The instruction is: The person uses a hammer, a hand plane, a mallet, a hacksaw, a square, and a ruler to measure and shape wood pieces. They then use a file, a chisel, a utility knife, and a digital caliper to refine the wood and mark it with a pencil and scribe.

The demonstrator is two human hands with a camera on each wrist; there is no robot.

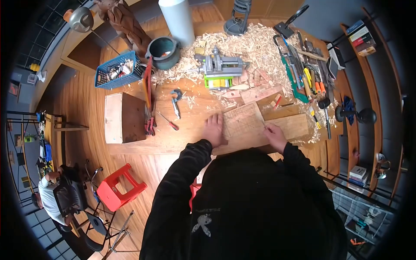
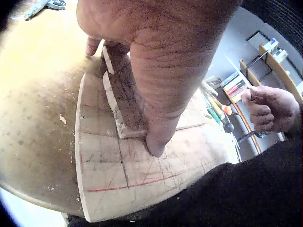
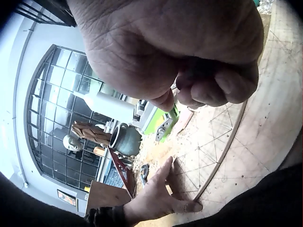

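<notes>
My left hand [image 1: 213, 130] lies at the left end of a smaller pencil-lined board [image 1: 242, 121], which sits on a longer board [image 1: 277, 135]. In the left wrist view its thumb presses on the lower board [image 2: 137, 165], whose face bears pencil and red lines, right beside the upper board [image 2: 125, 104]. The right hand [image 1: 276, 135] is over the upper board's right edge, fingers curled, pinching a thin pale pointed strip [image 2: 233, 65]; its kind I cannot tell. From the right wrist, curled fingers [image 3: 203, 92] hide most of that strip.
A small vise [image 1: 223, 67] stands among wood shavings [image 1: 260, 41] behind the boards. Carving tools [image 1: 312, 80] lie at the right. A screwdriver [image 1: 168, 121], a wooden box [image 1: 125, 118] and a blue basket [image 1: 119, 71] are leftward. A red stool [image 1: 121, 186] stands on the floor.
</notes>
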